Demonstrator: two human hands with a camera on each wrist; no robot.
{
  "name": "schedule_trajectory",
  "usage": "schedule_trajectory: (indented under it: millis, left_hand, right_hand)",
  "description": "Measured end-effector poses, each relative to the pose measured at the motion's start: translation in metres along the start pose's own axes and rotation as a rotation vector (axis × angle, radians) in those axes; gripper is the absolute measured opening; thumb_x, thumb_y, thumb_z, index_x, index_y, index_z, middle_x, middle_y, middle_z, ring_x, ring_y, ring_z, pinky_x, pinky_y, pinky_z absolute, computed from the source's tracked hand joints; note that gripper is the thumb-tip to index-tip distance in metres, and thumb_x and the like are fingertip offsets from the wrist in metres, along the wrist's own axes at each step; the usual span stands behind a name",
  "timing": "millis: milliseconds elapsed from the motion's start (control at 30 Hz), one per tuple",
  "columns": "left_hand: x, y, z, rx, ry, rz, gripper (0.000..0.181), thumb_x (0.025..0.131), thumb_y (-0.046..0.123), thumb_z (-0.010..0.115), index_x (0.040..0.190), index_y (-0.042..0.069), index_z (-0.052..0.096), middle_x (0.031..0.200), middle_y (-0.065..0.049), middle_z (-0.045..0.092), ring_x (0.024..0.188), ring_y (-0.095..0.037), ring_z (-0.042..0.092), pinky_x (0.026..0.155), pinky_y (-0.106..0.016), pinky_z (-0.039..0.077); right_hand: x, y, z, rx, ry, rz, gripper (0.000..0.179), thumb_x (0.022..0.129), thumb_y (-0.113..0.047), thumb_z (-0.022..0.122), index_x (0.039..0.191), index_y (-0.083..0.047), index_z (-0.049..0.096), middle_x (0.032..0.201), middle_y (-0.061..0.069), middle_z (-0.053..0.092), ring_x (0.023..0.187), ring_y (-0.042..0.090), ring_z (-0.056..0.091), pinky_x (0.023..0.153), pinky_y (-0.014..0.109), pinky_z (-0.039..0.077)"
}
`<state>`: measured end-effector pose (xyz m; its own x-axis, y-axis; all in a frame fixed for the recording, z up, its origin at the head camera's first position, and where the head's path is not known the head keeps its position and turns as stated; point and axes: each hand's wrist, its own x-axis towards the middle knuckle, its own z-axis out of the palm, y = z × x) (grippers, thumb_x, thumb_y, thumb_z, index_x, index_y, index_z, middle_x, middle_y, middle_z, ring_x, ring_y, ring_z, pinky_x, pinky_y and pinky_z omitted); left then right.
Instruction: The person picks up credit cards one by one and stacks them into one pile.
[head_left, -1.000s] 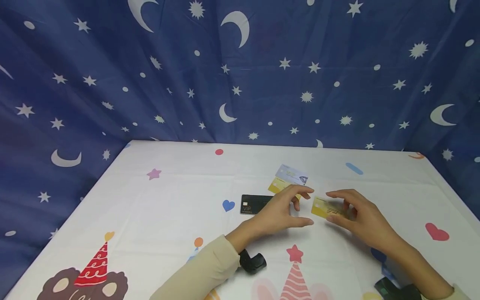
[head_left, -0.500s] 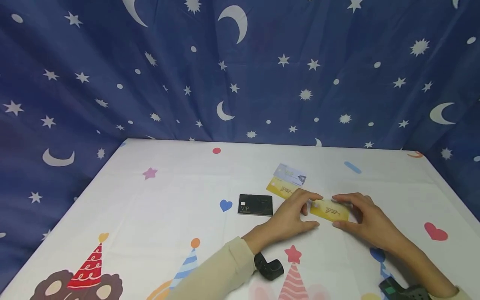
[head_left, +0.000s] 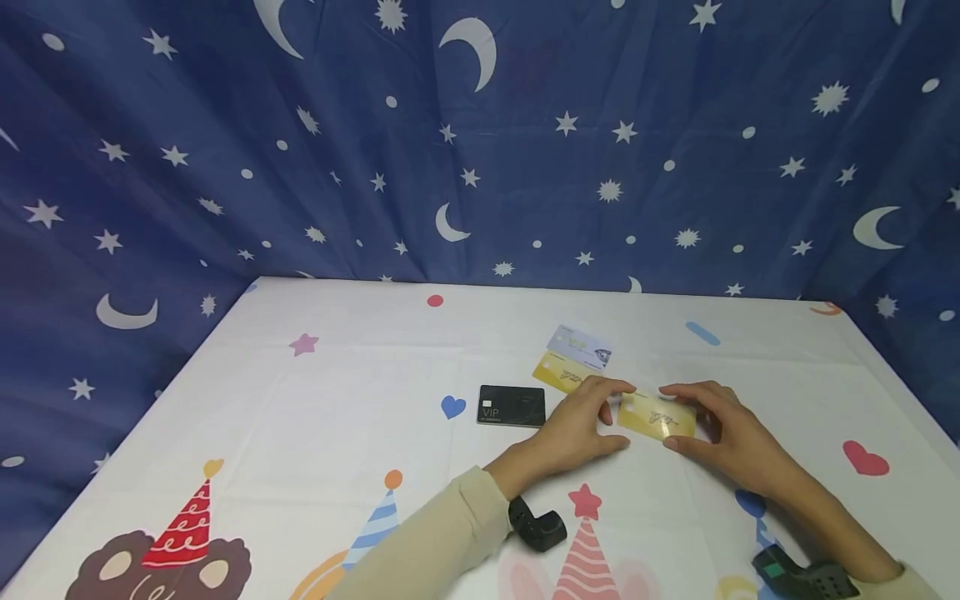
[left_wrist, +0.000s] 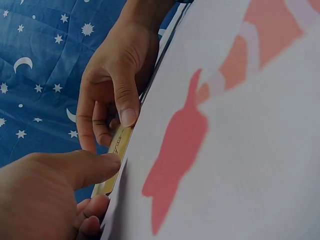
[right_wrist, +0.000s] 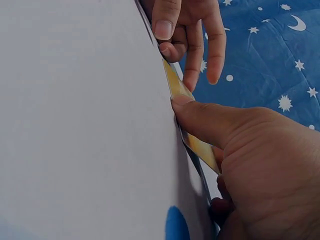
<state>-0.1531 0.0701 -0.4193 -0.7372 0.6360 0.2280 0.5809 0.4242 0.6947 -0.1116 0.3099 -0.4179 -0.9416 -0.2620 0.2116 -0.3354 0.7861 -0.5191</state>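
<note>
A gold card [head_left: 654, 413] lies at the table's middle right in the head view. My right hand [head_left: 731, 433] holds its right part between thumb and index finger, at the near and far long edges. The right wrist view has that thumb [right_wrist: 197, 112] pressed to the card's near edge. At the card's left end is my left hand [head_left: 572, 429], thumb and fingers spread and relaxed, with nothing gripped. In the left wrist view, the left thumb [left_wrist: 97, 169] overlaps the gold card [left_wrist: 106, 186]. A black VIP card [head_left: 510, 406] lies left of the left hand.
Behind the left hand lie a second gold card [head_left: 557, 371], partly hidden by that hand, and a silver-blue card [head_left: 580, 347] bordering it. A white patterned cloth covers the table [head_left: 360, 392]. A blue star-and-moon curtain [head_left: 525, 150] hangs behind it.
My left hand has shifted right, uncovering the black card. The right hand has drawn slightly right along the gold card, leaving more of its face showing.
</note>
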Motion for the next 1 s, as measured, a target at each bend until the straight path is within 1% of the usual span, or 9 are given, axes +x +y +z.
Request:
schedule_trajectory:
  millis: [100, 233, 333, 467, 533, 600, 667, 767, 1000]
  left_hand:
    - [0.0004, 0.0003, -0.0001, 0.010, 0.003, 0.009, 0.064, 0.078, 0.012, 0.079, 0.135, 0.012, 0.049, 0.094, 0.004, 0.048, 0.077, -0.002, 0.046, 0.076, -0.011, 0.036]
    - [0.0008, 0.0009, -0.0007, 0.015, 0.010, 0.017, 0.063, 0.078, 0.011, 0.079, 0.134, 0.012, 0.050, 0.092, 0.005, 0.049, 0.076, -0.001, 0.047, 0.076, -0.011, 0.035]
    - [0.0009, 0.0001, -0.0003, -0.010, 0.016, 0.017, 0.063, 0.078, 0.010, 0.079, 0.134, 0.013, 0.050, 0.093, 0.004, 0.050, 0.076, -0.001, 0.047, 0.075, -0.010, 0.036]
    - [0.0006, -0.0012, 0.0008, -0.050, 0.022, 0.017, 0.063, 0.078, 0.009, 0.079, 0.134, 0.015, 0.051, 0.099, 0.003, 0.052, 0.082, -0.001, 0.049, 0.074, -0.011, 0.037]
    - [0.0003, -0.0014, 0.0009, -0.068, 0.024, 0.012, 0.063, 0.078, 0.008, 0.079, 0.134, 0.016, 0.051, 0.103, 0.003, 0.053, 0.084, -0.002, 0.049, 0.073, -0.011, 0.038]
    - [0.0002, -0.0017, 0.0010, -0.094, 0.027, 0.006, 0.063, 0.078, 0.006, 0.078, 0.134, 0.015, 0.051, 0.105, 0.002, 0.054, 0.083, -0.002, 0.050, 0.072, -0.010, 0.040]
    - [0.0002, -0.0018, 0.0008, -0.128, 0.030, 0.006, 0.063, 0.078, 0.003, 0.078, 0.134, 0.014, 0.050, 0.105, 0.000, 0.055, 0.081, -0.002, 0.052, 0.072, -0.010, 0.042]
    - [0.0003, -0.0019, 0.0004, -0.163, 0.036, 0.014, 0.064, 0.077, 0.000, 0.077, 0.134, 0.011, 0.050, 0.104, -0.002, 0.055, 0.078, -0.002, 0.053, 0.072, -0.010, 0.044]
    - [-0.0003, -0.0022, -0.0006, -0.148, 0.059, 0.046, 0.064, 0.076, -0.001, 0.079, 0.132, 0.008, 0.050, 0.096, -0.001, 0.055, 0.079, -0.005, 0.053, 0.073, -0.010, 0.044]
  right_hand:
    - [0.0001, -0.0001, 0.0000, 0.007, 0.010, -0.002, 0.063, 0.074, -0.030, 0.083, 0.131, -0.022, 0.056, 0.118, 0.003, 0.053, 0.104, 0.019, 0.040, 0.082, 0.005, 0.033]
    - [0.0012, -0.0003, -0.0007, 0.041, 0.002, 0.014, 0.063, 0.074, -0.030, 0.083, 0.130, -0.022, 0.056, 0.120, 0.004, 0.052, 0.111, 0.028, 0.047, 0.092, 0.027, 0.043]
    - [0.0015, 0.0002, -0.0006, 0.062, -0.002, 0.011, 0.063, 0.074, -0.031, 0.083, 0.131, -0.023, 0.055, 0.119, 0.005, 0.053, 0.111, 0.030, 0.051, 0.092, 0.027, 0.042]
    - [0.0009, 0.0007, 0.0002, 0.052, 0.004, 0.009, 0.064, 0.074, -0.031, 0.083, 0.131, -0.022, 0.056, 0.119, 0.005, 0.054, 0.111, 0.030, 0.053, 0.090, 0.014, 0.039]
    - [0.0005, 0.0003, 0.0004, 0.035, 0.003, 0.016, 0.065, 0.073, -0.032, 0.083, 0.131, -0.021, 0.056, 0.120, 0.006, 0.055, 0.111, 0.032, 0.054, 0.090, 0.024, 0.044]
    - [0.0001, 0.0002, 0.0006, 0.019, 0.009, 0.011, 0.066, 0.073, -0.033, 0.083, 0.131, -0.020, 0.056, 0.121, 0.007, 0.056, 0.109, 0.030, 0.055, 0.088, 0.026, 0.046]
    - [-0.0002, 0.0009, 0.0015, 0.008, 0.024, -0.005, 0.066, 0.072, -0.032, 0.084, 0.132, -0.020, 0.057, 0.120, 0.006, 0.057, 0.103, 0.025, 0.056, 0.084, 0.015, 0.045]
    - [-0.0007, 0.0022, 0.0029, 0.002, 0.048, -0.044, 0.067, 0.071, -0.028, 0.085, 0.132, -0.020, 0.057, 0.118, 0.005, 0.059, 0.093, 0.014, 0.055, 0.076, 0.007, 0.042]
    - [-0.0008, 0.0024, 0.0050, 0.033, 0.052, -0.084, 0.066, 0.072, -0.023, 0.085, 0.132, -0.019, 0.057, 0.115, 0.002, 0.060, 0.082, 0.007, 0.050, 0.071, 0.011, 0.043]
